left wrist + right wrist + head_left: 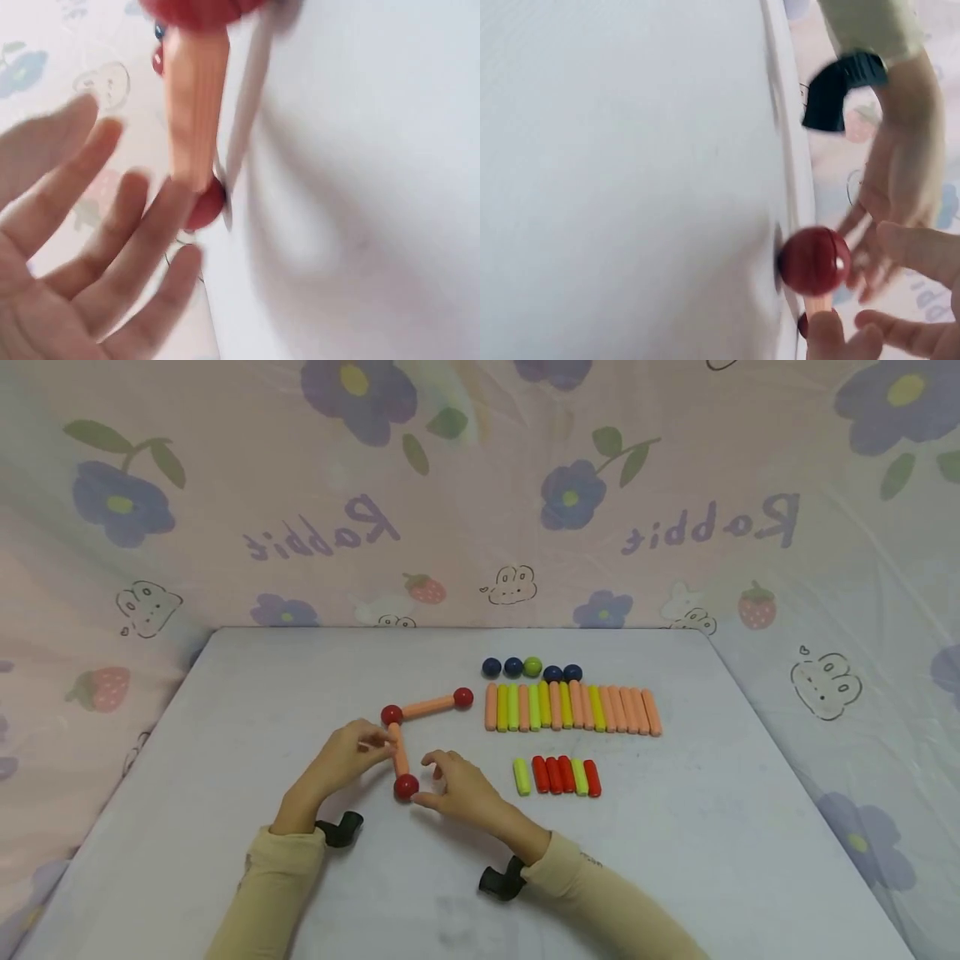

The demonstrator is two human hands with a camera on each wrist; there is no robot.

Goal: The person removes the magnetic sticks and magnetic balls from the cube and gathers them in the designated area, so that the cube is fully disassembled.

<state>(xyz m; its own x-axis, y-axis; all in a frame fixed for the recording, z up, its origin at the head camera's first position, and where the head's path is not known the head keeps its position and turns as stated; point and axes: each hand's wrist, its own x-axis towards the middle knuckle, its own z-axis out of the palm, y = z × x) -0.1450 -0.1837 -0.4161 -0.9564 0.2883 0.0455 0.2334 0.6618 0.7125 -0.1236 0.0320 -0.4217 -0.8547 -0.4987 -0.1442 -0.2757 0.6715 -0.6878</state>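
Observation:
Two peach rods and three red balls form an L-shaped chain on the table in the head view. One rod (pixel 428 707) runs from the far ball (pixel 462 697) to the corner ball (pixel 392 716); the other rod (pixel 402 762) leads from there to the near ball (pixel 406 787). My left hand (pixel 343 767) is at the left side of the near rod, fingers loosely spread in the left wrist view; whether they touch it cannot be told. Just right of the near ball is my right hand (pixel 467 792), its thumb and fingers parted with nothing between them.
Right of the chain lies a row of long peach, yellow and green sticks (pixel 573 707). Behind it sit several dark blue balls (pixel 513 667) and a green ball (pixel 532 667). Shorter red and green sticks (pixel 553 775) lie in front, on the white table (pixel 675 860).

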